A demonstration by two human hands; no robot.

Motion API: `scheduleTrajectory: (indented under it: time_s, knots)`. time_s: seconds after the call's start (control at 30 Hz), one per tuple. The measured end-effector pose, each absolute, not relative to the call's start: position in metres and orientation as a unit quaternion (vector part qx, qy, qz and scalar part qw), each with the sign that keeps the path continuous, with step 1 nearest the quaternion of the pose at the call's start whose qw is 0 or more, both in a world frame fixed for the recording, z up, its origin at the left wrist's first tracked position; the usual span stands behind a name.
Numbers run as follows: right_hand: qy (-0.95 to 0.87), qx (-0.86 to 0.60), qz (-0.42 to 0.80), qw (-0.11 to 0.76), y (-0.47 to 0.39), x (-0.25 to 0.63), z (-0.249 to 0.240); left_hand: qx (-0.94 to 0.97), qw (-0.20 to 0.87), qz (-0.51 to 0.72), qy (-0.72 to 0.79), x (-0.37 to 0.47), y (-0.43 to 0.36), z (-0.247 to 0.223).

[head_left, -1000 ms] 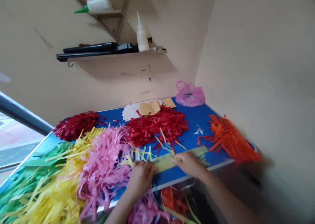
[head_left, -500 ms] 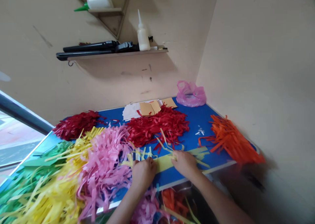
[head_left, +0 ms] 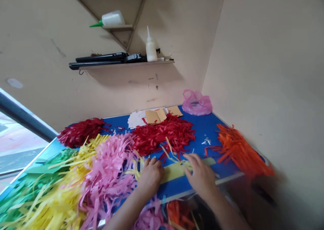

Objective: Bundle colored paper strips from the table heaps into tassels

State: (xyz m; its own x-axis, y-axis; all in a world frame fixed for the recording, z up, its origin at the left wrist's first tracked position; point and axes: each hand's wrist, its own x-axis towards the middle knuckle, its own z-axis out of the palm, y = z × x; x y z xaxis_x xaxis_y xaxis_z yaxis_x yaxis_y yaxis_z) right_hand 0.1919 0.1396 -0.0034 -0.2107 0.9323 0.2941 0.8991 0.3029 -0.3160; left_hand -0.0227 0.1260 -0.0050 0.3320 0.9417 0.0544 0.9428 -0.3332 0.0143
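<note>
A pale yellow paper strip (head_left: 173, 172) with fringed edges lies flat near the front edge of the blue table. My left hand (head_left: 152, 176) is closed at the strip's left end, its fingers curled over the paper. Over the strip's right part, my right hand (head_left: 201, 174) is open, with thumb and forefinger apart. Thin yellow fringe pieces (head_left: 170, 150) stick up from the strip between the hands. Just beyond lies a heap of red paper fringe (head_left: 164, 132). Left of my left hand is a pink fringe heap (head_left: 108, 169).
Yellow fringe (head_left: 58, 196), green fringe (head_left: 27, 176) and dark red fringe (head_left: 82, 132) cover the left side. Orange fringe (head_left: 240, 149) hangs over the right edge. A pink plastic bag (head_left: 196, 103) and brown card (head_left: 153, 117) lie behind. A wall shelf (head_left: 126, 65) holds a bottle (head_left: 151, 51).
My right hand has let go of the strip, opened its fingers and shifted slightly right. My left hand stays at the left end. The view has tilted up a little.
</note>
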Motion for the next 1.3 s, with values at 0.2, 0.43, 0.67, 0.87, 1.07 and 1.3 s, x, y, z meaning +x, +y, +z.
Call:
scheduleTrajectory:
  time_s: [0.2,0.43,0.67,0.87,1.07,1.3]
  knots:
    - [-0.744,-0.513,-0.018,0.427,0.119,0.228,0.025,-0.83,0.019,-0.012,-0.558,-0.024,0.13,-0.004]
    - [-0.906,-0.38,0.136,0.128,0.132,0.183,0.0,-0.821,-0.004,-0.005,-0.571,-0.028,0.131,0.011]
    - [-0.867,-0.471,0.122,0.109,0.166,0.161,-0.024,-0.785,-0.065,-0.039,-0.615,-0.038,0.129,-0.001]
    - [-0.843,-0.507,0.138,0.112,0.164,0.163,-0.032,-0.742,-0.099,-0.072,-0.659,-0.05,0.127,-0.016]
    - [-0.839,-0.507,0.15,0.127,0.17,0.163,-0.027,-0.728,-0.098,-0.091,-0.672,-0.049,0.13,-0.018]
    - [-0.853,-0.468,0.184,0.14,0.173,0.166,-0.02,-0.771,-0.097,-0.123,-0.617,-0.041,0.125,-0.005]
